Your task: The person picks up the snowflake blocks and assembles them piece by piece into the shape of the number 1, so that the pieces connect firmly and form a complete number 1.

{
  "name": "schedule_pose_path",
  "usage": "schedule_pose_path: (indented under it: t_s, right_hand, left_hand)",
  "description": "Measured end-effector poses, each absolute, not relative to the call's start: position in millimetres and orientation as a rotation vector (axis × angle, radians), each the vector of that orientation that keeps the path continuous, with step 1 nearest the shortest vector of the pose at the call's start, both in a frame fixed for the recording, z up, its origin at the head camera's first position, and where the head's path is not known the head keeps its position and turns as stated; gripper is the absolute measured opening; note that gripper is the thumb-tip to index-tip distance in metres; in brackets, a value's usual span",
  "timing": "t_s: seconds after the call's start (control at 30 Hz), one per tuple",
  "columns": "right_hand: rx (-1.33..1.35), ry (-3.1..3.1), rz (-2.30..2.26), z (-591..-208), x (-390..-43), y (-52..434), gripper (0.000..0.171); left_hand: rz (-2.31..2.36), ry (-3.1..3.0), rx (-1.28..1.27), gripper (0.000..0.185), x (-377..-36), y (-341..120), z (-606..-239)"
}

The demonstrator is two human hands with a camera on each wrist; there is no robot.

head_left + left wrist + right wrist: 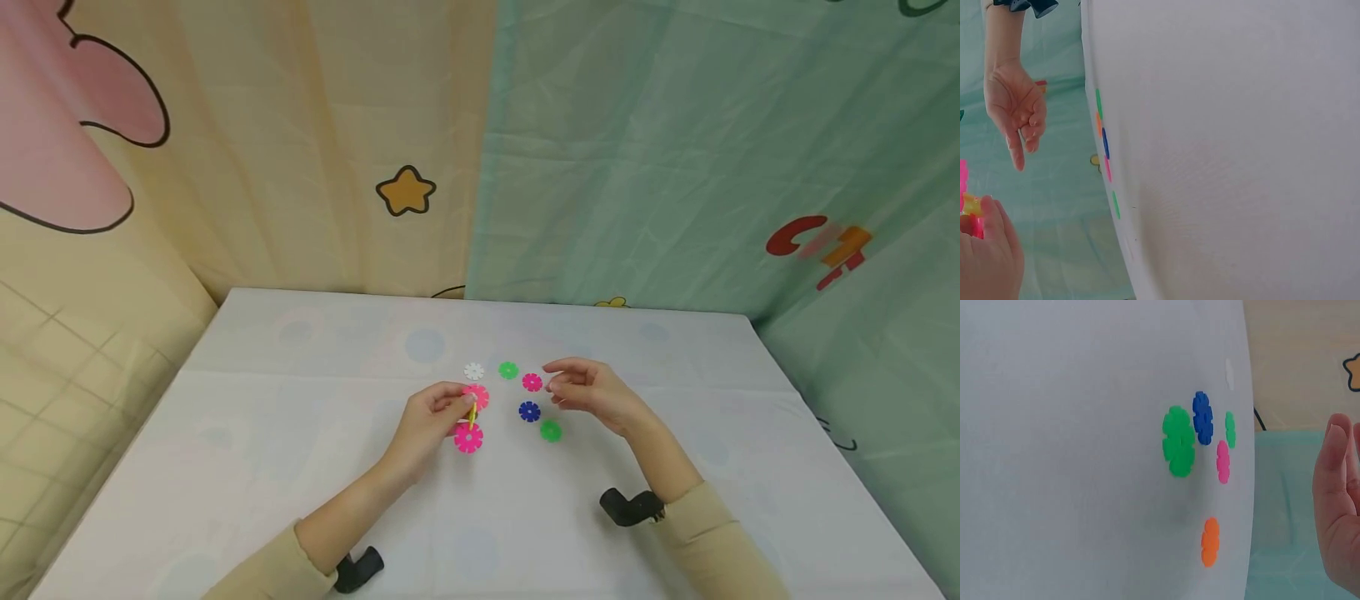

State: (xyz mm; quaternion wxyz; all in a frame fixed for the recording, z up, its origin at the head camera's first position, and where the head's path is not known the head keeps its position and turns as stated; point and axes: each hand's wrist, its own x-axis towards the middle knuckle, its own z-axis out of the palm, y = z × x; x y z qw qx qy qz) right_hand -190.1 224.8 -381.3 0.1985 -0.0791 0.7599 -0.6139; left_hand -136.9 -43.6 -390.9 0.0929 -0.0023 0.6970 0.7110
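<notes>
assembly (468,447) of pink and yellow discs judged partly built, pinched in left hand (429,422) over white table (420,533); right hand (597,392) held empty, fingers loosely parted; loose discs (529,417) left unjoined on table.

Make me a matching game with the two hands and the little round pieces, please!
Column one:
1. Left hand
2. Right hand
3. Blue disc
4. White disc

Column two (head view):
A. Furthest left of the loose discs on the table
B. Holding a yellow disc and pink discs
C. Between the loose pink disc and the green disc nearer the person
D. Holding nothing

Right pairs: 1-B, 2-D, 3-C, 4-A
</notes>
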Motion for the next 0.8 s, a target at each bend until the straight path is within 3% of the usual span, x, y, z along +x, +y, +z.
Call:
schedule_pose_path:
  t_s: [0.43, 0.8]
  right_hand:
    - [-0.051, 2.164, -1.727, -395.8, -200.6, 253.6, 0.05]
    - [0.071, 2.284, -1.615, -410.8, -202.8, 262.1, 0.044]
  left_hand:
    - [2.124, 2.047, -0.002, 0.023, -135.7, -44.4, -390.6]
    - [2.118, 2.043, 0.002, 0.023, -133.9, -43.2, -391.4]
